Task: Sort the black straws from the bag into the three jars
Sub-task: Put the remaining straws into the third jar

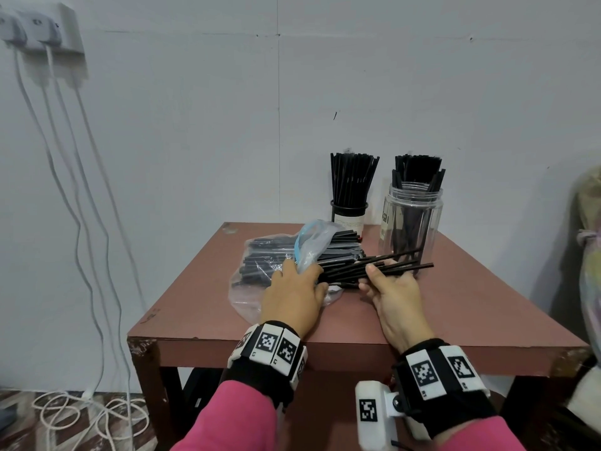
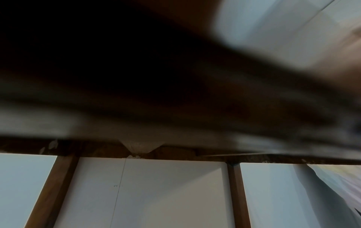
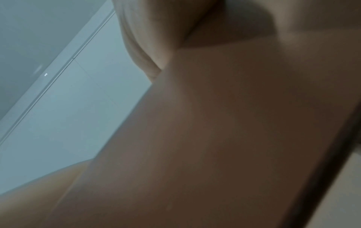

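A clear plastic bag (image 1: 260, 271) full of black straws lies on the brown table (image 1: 471, 304). My left hand (image 1: 294, 288) rests on the bag near its open mouth, its fingers curled over the plastic. My right hand (image 1: 388, 283) grips a bunch of black straws (image 1: 400, 263) that sticks out of the bag toward the right. Behind stand a small dark jar (image 1: 349, 213) and a clear jar (image 1: 411, 219), both holding upright black straws. I see only these two jars. Both wrist views are blurred, showing only skin and wall.
White cables (image 1: 81, 222) hang from a wall socket (image 1: 42, 27) at the left and coil on the floor. A pale bundle (image 1: 590, 255) sits past the table's right edge. Bare tabletop lies at the front and right.
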Motion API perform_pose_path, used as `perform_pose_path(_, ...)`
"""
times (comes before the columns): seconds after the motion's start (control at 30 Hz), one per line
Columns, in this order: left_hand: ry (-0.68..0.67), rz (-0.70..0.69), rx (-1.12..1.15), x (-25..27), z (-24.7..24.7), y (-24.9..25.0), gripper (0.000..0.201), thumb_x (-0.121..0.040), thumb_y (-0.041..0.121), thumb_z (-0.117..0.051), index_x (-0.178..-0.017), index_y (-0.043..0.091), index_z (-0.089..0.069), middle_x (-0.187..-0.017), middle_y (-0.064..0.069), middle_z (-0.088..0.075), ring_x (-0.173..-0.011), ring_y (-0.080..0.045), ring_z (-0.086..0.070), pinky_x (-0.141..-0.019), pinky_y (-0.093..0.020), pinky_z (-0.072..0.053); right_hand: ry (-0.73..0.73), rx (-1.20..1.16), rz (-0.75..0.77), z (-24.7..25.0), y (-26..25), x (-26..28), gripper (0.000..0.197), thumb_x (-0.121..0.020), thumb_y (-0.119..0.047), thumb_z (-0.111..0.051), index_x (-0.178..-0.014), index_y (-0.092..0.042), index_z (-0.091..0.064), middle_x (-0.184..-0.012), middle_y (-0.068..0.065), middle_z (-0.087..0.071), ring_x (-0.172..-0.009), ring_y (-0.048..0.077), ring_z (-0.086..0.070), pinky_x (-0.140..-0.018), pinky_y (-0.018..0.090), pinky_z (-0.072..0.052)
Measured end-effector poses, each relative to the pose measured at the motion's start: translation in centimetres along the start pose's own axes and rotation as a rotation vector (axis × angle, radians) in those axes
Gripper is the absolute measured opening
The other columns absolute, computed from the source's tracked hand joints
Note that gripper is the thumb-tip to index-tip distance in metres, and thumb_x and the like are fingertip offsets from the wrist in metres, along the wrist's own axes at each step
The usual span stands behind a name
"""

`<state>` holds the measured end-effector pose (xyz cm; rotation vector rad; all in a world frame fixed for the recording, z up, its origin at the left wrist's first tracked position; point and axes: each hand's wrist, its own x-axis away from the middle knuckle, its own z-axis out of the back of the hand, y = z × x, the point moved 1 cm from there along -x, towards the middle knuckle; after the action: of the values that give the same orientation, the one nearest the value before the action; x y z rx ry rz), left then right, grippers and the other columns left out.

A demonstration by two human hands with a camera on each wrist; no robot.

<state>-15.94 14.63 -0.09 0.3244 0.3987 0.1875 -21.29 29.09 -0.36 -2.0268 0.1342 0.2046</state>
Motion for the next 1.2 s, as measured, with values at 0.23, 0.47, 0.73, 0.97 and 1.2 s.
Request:
perform_pose_path(0.23,0.004,-0.010,0.005,0.0,0.0,0.0,0.031,-0.098,0.044,-0.041,-0.125,0.031,-0.050,-0.120,-0.007,-0.040,-0.111,-0.030,-0.043,-0.089,-0.042,-0.046,-0.064,-0.050,-0.035,-0.2,-0.4,0.1,0.007,-0.092,-0.005,-0.058,-0.094,-0.009,-0.064,-0.082,0.003,-0.073,-0.058,0.007,-0.055,-0.052,0.014,-0.048)
perform_pose_path(0.47,0.001,0.069,0.004,0.0,0.3,0.1,0.036,-0.097,0.047,-0.041,-0.124,0.024,-0.050,-0.122,-0.009,-0.041,-0.114,-0.028,-0.042,-0.090,-0.040,-0.044,0.080,0.157,0.151,0.6,-0.9,0.3,0.011,-0.094,-0.010,-0.058,-0.090,-0.010,-0.067,-0.078,-0.004,-0.073,-0.050,0.003,-0.055,-0.051,0.022,-0.047)
perform_pose_path(0.73,-0.026,0.083,-0.010,0.0,0.4,0.1,0.037,-0.097,0.046,-0.039,-0.125,0.025,-0.051,-0.124,-0.008,-0.041,-0.115,-0.027,-0.042,-0.092,-0.039,-0.042,0.000,0.409,0.220,2.6,-8.5,-2.1,0.012,-0.094,-0.013,-0.060,-0.083,-0.015,-0.066,-0.088,0.007,-0.074,-0.069,0.020,-0.063,-0.070,0.036,-0.056)
perform_pose_path(0.97,-0.042,0.074,-0.005,0.0,0.4,-0.1,0.036,-0.098,0.046,-0.036,-0.124,0.027,-0.052,-0.124,-0.007,-0.042,-0.116,-0.027,-0.041,-0.093,-0.040,-0.043,-0.053,0.379,0.402,1.9,-17.0,-4.0,0.017,-0.094,-0.002,-0.055,-0.080,-0.009,-0.060,-0.060,-0.007,-0.070,-0.065,0.006,-0.069,-0.059,0.013,-0.053)
perform_pose_path(1.2,-0.037,0.075,-0.012,0.0,0.4,0.0,0.035,-0.098,0.047,-0.035,-0.123,0.028,-0.052,-0.123,-0.005,-0.042,-0.116,-0.026,-0.041,-0.092,-0.039,-0.043,0.009,0.597,0.762,-0.9,-27.3,-6.3,0.014,-0.085,-0.015,-0.060,-0.071,-0.016,-0.060,-0.066,-0.005,-0.067,-0.067,0.009,-0.068,-0.061,0.019,-0.053)
